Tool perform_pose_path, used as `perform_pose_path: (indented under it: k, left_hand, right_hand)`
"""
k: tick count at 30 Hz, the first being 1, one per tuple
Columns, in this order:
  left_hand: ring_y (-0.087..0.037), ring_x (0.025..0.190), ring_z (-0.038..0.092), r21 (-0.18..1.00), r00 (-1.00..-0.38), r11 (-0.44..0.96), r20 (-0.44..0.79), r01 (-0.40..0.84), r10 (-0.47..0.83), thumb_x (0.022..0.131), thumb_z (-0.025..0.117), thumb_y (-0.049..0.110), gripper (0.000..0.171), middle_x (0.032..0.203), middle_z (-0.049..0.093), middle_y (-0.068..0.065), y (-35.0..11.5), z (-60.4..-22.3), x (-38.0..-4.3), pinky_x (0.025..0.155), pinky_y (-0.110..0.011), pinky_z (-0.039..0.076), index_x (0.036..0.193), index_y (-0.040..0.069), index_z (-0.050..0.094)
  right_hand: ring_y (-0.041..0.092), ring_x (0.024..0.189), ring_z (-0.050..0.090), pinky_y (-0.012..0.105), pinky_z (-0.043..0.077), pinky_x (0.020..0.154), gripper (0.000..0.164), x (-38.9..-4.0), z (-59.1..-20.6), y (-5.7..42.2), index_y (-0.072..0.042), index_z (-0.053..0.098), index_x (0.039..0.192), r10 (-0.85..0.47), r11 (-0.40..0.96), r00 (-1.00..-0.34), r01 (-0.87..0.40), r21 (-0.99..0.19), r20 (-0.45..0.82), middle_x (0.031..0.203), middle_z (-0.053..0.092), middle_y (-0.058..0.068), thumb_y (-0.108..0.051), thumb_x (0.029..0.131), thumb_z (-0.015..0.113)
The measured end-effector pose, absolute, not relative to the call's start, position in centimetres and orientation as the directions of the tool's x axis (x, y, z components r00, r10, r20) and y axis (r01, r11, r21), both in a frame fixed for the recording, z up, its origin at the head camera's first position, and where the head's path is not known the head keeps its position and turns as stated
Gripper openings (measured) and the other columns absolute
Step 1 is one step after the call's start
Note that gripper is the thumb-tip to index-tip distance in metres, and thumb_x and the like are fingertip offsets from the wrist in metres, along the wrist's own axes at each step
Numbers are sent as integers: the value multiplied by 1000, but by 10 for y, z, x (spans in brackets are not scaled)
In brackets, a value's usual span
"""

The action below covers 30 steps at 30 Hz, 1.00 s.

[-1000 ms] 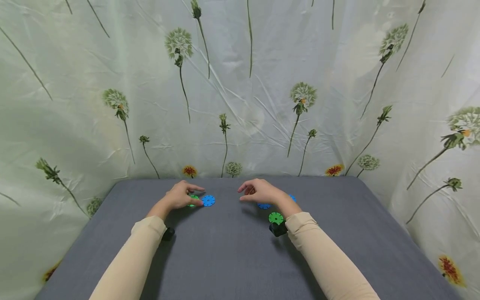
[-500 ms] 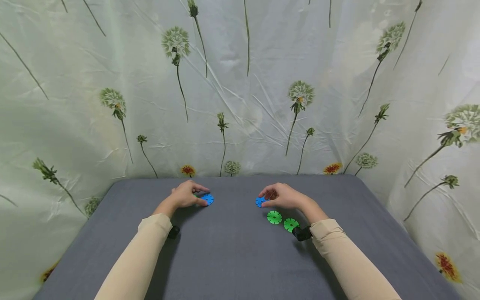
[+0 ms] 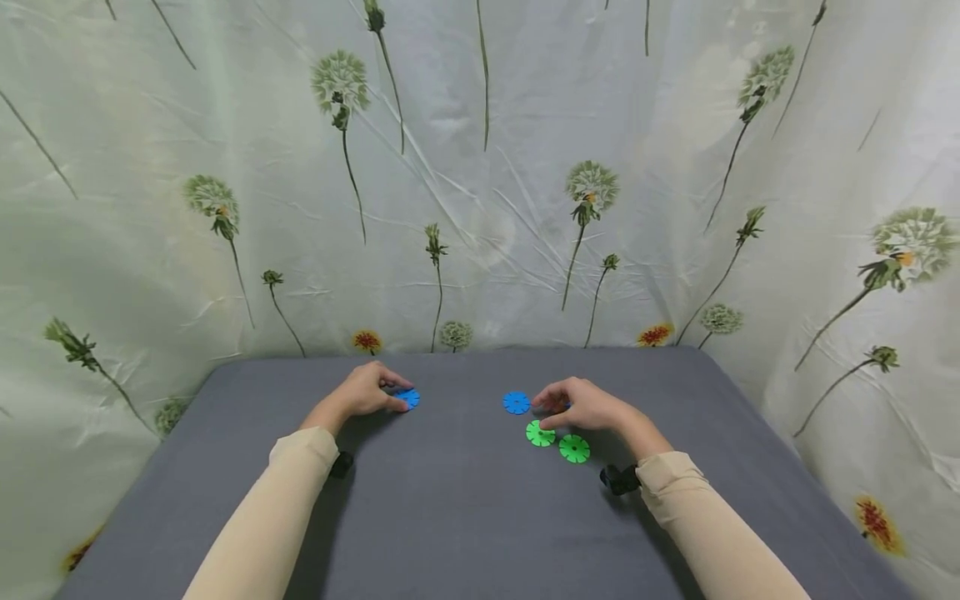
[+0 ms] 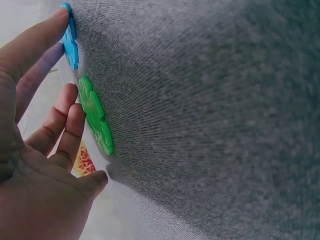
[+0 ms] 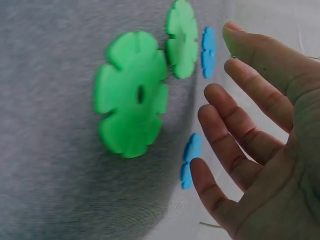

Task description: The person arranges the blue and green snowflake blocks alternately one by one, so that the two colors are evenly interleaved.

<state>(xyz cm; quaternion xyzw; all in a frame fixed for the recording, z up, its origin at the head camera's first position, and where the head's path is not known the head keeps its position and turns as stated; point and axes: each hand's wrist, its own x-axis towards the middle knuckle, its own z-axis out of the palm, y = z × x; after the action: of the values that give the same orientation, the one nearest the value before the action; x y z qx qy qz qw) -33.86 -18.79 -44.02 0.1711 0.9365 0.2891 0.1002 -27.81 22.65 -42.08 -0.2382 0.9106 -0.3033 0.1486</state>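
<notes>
In the head view my left hand (image 3: 365, 390) is low over the left of the table, holding a blue notched flower-shaped disc (image 3: 408, 398) between thumb and index finger. The left wrist view shows thumb and finger at that blue disc's edge, with a green disc (image 4: 96, 115) beside the other fingers. My right hand (image 3: 588, 406) hovers with parted, bent fingers and nothing in its grasp. Left of its fingertips lies a blue disc (image 3: 516, 403); two green discs, a nearer one (image 3: 574, 448) and a farther one (image 3: 541, 433), lie below it. Another blue disc (image 5: 191, 160) is mostly hidden behind this hand in the head view.
A grey cloth covers the table (image 3: 457, 500). Behind it hangs a pale curtain (image 3: 480, 208) printed with dandelions. A small dark camera (image 3: 619, 479) sits at the right wrist, and another (image 3: 341, 464) at the left.
My right hand has drawn right and nearer, leaving the blue disc it was touching half a second ago. My left hand has shifted slightly onto its blue disc, now covering the green one.
</notes>
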Motion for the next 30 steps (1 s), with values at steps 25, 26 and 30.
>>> perform_pose_path:
  k: [25,26,30]
  left_hand:
    - [-40,130,59,598,-936,777,-122,197,331,91,89,25,37,139,60,-17,-188,-442,-334,109,-57,52,127,16,82]
    - [-40,131,59,601,-936,776,-123,194,330,91,89,24,37,140,60,-17,-189,-442,-334,109,-57,52,127,16,82]
    - [-41,132,58,610,-937,771,-127,184,324,91,89,23,37,141,60,-18,-189,-443,-334,110,-58,51,126,16,82]
  right_hand:
    - [31,124,69,47,57,107,43,-275,-446,233,-11,78,130,-507,679,-853,-305,-668,-125,132,75,8,-23,91,89]
    - [31,125,69,47,57,108,42,-275,-447,233,-12,78,130,-506,678,-853,-302,-670,-127,132,75,8,-23,91,89]
    - [31,126,68,46,57,108,42,-276,-448,234,-13,78,129,-505,674,-854,-299,-676,-125,132,75,7,-24,90,89]
